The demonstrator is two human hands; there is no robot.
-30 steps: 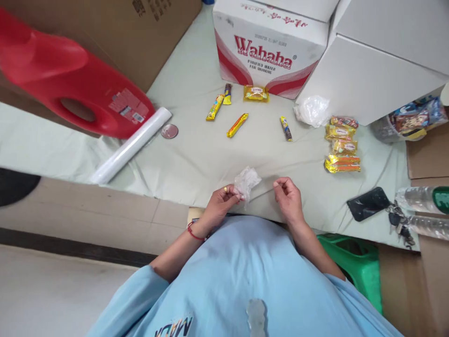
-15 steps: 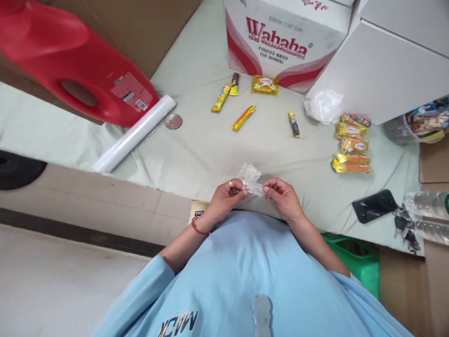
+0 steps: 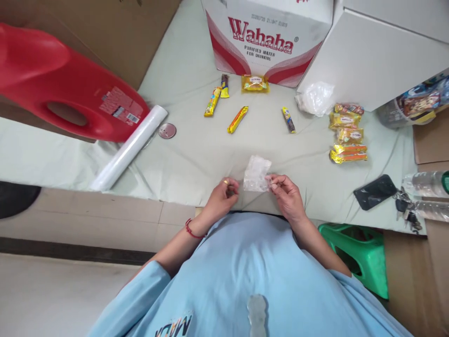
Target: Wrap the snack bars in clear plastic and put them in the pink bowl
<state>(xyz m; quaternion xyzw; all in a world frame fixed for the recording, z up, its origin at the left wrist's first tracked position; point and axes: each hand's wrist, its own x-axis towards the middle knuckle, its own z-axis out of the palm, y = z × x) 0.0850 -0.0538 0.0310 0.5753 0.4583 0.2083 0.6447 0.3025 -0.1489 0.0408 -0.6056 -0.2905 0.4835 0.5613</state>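
Observation:
A small clear plastic bag (image 3: 257, 172) stands out flat above the near edge of the table, creased and see-through. My right hand (image 3: 286, 195) pinches its lower right corner between thumb and fingers. Just left of the bag is my left hand (image 3: 222, 197), apart from it, with fingers loosely curled and a gap between thumb and fingertips; it holds nothing. Farther back on the cloth lie a yellow-and-orange wrapped snack stick (image 3: 237, 120), a small yellow-and-dark one (image 3: 288, 120), two more sticks including a yellow one (image 3: 212, 101), and a yellow cake packet (image 3: 255, 84).
A Wahaha carton (image 3: 263, 42) stands at the back, beside a crumpled plastic bag (image 3: 316, 98). On the right are stacked snack packets (image 3: 348, 153), a phone (image 3: 375, 192), keys and bottles. A red jug (image 3: 80, 89), a plastic film roll (image 3: 129, 147) and a round tin (image 3: 167, 130) occupy the left.
My left hand has let go of the plastic bag and moved slightly left. The bag, bunched between both hands before, is now spread out in my right hand. The camera view has shifted a little.

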